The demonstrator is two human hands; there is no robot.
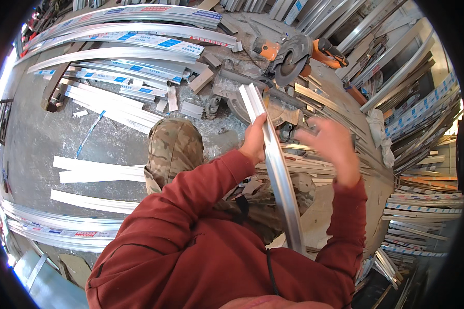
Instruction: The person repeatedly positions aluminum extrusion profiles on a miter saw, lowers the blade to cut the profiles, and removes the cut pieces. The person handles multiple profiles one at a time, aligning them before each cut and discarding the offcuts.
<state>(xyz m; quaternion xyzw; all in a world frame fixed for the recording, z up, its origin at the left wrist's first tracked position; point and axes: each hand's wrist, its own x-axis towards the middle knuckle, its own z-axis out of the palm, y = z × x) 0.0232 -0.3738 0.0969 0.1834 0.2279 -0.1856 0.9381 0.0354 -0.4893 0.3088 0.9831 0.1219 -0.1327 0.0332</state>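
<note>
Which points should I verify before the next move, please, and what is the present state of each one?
1. Bare left hand gripping the long silver grooved metal profile: ok.
2. Bare right hand also holding it: not ok; blurred, open and apart.
3. Profile's far end touching the orange-and-grey power saw: cannot tell; they overlap in view.
4. Round grey saw blade stopped: cannot tell.
5. Area left of the saw free of short silver metal offcuts: not ok.

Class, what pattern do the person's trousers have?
The trousers are camouflage, clearest in the head view.
</note>
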